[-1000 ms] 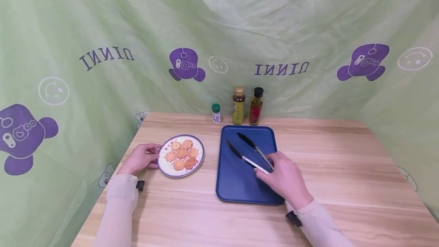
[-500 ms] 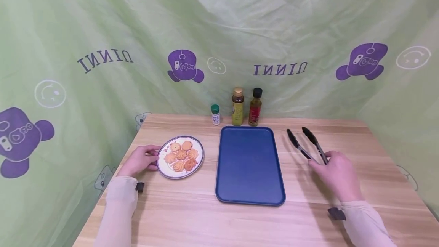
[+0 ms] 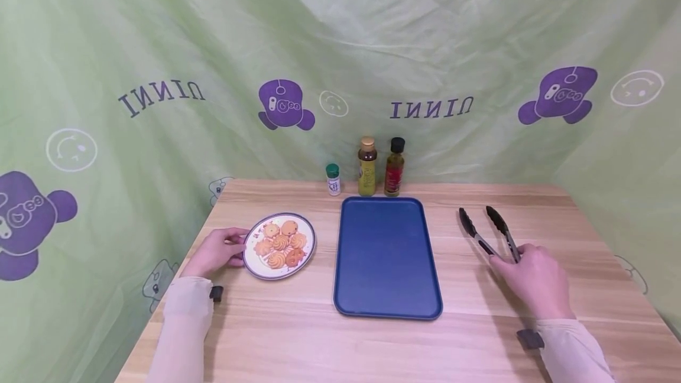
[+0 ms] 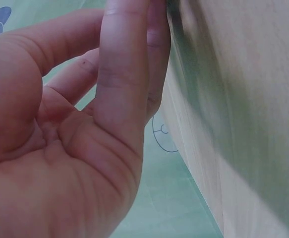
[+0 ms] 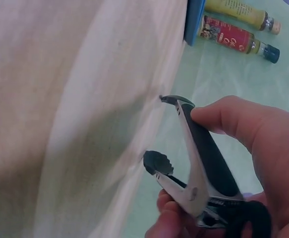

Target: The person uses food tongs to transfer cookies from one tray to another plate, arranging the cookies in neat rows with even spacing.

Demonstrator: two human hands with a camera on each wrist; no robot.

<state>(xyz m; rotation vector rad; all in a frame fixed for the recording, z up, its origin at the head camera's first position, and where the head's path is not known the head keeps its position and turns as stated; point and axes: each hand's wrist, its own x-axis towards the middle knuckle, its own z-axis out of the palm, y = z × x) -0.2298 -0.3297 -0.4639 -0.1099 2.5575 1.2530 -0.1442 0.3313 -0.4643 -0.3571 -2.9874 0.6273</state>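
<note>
On the left of the wooden table lies a white oval plate (image 3: pixel 256 261) with a dark rim, bearing several cookies (image 3: pixel 281 242). My left hand (image 3: pixel 215 251) holds the plate's left edge; the left wrist view shows curled fingers, but the plate itself is out of that view. Kitchen tongs (image 3: pixel 485 246) with black scalloped tips and metal arms are gripped by my right hand (image 3: pixel 534 283), right of the blue tray (image 3: pixel 387 259). Their arms are spread with nothing between them. In the right wrist view, the thumb presses one arm of the tongs (image 5: pixel 213 158) and fingers curl round the other.
Behind the tray stand a green-capped shaker (image 3: pixel 333 181), a yellow-labelled bottle (image 3: pixel 367 170) and a red-labelled bottle (image 3: pixel 393 169). A green cloth (image 3: pixel 340 28) hangs behind the table (image 3: pixel 298 341) and along its sides.
My right hand has lifted the tongs off the tray and carried them right, over the table beside it. They have shifted slightly further right since. My left hand stays at the plate.
</note>
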